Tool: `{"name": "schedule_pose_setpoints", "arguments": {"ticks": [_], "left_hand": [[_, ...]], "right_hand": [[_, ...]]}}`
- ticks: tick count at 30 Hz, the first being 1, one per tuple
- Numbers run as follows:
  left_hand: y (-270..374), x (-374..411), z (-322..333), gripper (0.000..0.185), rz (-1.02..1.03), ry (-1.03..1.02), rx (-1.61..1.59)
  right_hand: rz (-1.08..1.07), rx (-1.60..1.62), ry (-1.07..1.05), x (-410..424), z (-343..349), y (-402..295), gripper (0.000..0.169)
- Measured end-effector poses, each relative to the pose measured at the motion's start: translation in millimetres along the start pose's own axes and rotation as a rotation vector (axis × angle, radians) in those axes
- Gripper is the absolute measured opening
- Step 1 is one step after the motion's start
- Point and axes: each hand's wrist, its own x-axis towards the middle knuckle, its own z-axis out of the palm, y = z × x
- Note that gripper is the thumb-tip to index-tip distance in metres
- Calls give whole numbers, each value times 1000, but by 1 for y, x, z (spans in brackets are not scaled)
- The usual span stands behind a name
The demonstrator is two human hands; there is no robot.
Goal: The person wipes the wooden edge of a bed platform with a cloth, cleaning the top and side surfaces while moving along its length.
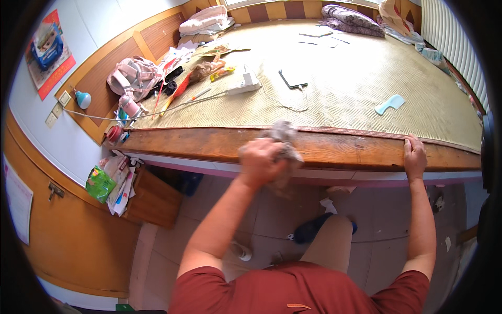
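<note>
My left hand (261,160) grips a crumpled greyish-brown rag (285,133), blurred by motion, over the front wooden plank (188,142) of a raised bed platform. The rag overlaps the border of the woven mat (345,106) and hangs partly over the plank's front edge. Farther right, my right hand (415,157) rests on the same plank, its fingertips at the mat's reddish-brown border. Its fingers look curled, and I cannot tell whether they hold the edge.
On the mat lie a light-blue comb (390,104), a dark phone-like device (292,80) with a cable, a white power strip (244,87), a doll (204,71) and a pink backpack (133,77). A wooden cabinet (155,200) holding papers stands below left. Paper scraps (328,205) litter the tiled floor.
</note>
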Motion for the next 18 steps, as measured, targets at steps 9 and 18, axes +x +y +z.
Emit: {"name": "schedule_pose_setpoints", "arguments": {"ticks": [9,18], "left_hand": [[-171,-55,-96,30,-555,-62,445],[-87,-25,-63,27,-446,-58,368]], "right_hand": [[-5,20,12,0,2,-6,22],[12,-8,31,-4,3,-11,21]]}}
